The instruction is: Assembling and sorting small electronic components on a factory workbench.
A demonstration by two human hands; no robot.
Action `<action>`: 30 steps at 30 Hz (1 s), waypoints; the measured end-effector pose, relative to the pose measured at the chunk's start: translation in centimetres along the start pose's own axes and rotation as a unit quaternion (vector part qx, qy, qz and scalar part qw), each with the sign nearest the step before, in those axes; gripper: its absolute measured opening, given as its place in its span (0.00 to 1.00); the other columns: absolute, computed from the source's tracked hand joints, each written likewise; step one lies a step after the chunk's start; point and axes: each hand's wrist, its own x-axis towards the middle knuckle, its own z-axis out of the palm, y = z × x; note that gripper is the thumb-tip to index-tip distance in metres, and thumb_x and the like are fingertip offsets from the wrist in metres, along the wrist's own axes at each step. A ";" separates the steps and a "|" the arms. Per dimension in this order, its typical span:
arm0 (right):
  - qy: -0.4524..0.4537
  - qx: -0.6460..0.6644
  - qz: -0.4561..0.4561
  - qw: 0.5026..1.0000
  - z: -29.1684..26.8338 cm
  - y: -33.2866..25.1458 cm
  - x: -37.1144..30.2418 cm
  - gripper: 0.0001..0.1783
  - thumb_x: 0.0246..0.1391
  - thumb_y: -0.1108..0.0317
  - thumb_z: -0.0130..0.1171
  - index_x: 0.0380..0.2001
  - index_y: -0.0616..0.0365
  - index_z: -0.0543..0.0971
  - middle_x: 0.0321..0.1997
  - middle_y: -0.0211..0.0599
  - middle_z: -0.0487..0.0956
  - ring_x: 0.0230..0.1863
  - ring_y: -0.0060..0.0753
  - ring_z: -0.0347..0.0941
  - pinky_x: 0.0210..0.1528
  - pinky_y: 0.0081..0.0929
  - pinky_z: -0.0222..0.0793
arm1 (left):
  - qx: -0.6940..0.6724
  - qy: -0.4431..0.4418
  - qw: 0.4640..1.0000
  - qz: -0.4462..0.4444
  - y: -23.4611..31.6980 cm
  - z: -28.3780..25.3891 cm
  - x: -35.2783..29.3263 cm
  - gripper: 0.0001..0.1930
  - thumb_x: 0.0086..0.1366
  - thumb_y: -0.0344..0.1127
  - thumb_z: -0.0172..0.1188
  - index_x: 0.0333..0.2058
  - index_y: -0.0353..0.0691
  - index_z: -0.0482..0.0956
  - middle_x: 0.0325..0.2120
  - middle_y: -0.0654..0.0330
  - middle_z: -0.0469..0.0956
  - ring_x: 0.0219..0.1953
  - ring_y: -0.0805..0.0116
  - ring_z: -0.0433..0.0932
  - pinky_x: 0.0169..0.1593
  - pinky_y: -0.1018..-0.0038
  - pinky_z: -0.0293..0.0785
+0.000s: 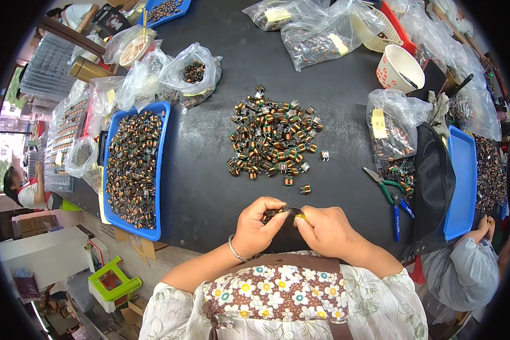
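Observation:
Close in front of me, at the table's near edge, my left hand (258,224) is closed round a few small copper-wound coils (270,215). My right hand (326,229) grips a small thin tool (296,212) with a dark tip and a bit of yellow at the fingers; its kind is mostly hidden. That tip meets the coils between the two hands. Beyond them spreads a loose pile of copper-wound coils (275,136) with dark and green parts. A few single ones lie at its near side.
A blue tray (162,170) full of coils stands left, beside an open plastic bag (209,85) of coils. Green-handled pliers (386,192) and a blue-handled tool (396,224) lie right, near a black mesh bag (436,181) and another blue tray (459,198). A co-worker (464,272) sits right.

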 end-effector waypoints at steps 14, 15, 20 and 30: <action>0.004 -0.089 -0.002 0.996 0.6 -0.2 0.0 0.10 0.50 0.65 0.50 0.20 0.59 0.68 0.15 0.43 0.73 0.17 0.49 0.70 0.19 0.40 0.65 | 0.092 -0.012 0.990 0.109 -0.3 -0.2 0.4 0.07 0.56 0.20 0.55 0.34 0.33 0.70 0.32 0.59 0.72 0.27 0.79 0.70 0.30 0.84 0.69; -0.005 -0.076 -0.002 0.997 0.6 -0.2 0.0 0.11 0.51 0.65 0.50 0.20 0.59 0.68 0.15 0.43 0.73 0.17 0.49 0.70 0.19 0.40 0.65 | 0.101 -0.013 0.988 0.115 -0.3 -0.2 0.4 0.07 0.56 0.20 0.55 0.34 0.33 0.71 0.32 0.59 0.72 0.28 0.79 0.70 0.30 0.84 0.69; -0.042 -0.020 -0.002 0.999 0.6 0.5 0.1 0.10 0.51 0.66 0.48 0.21 0.60 0.69 0.15 0.42 0.73 0.16 0.46 0.71 0.20 0.38 0.66 | 0.080 -0.018 0.993 0.082 -0.3 -0.3 0.1 0.07 0.56 0.19 0.55 0.34 0.32 0.70 0.32 0.58 0.73 0.28 0.78 0.70 0.30 0.83 0.69; -0.170 0.295 0.156 0.927 -0.7 -0.2 0.6 0.13 0.58 0.66 0.42 0.26 0.62 0.71 0.12 0.29 0.71 0.12 0.18 0.68 0.15 0.19 0.65 | 0.017 -0.014 0.999 0.040 -0.1 -0.3 0.1 0.06 0.57 0.21 0.54 0.34 0.34 0.70 0.34 0.58 0.74 0.28 0.80 0.71 0.29 0.84 0.69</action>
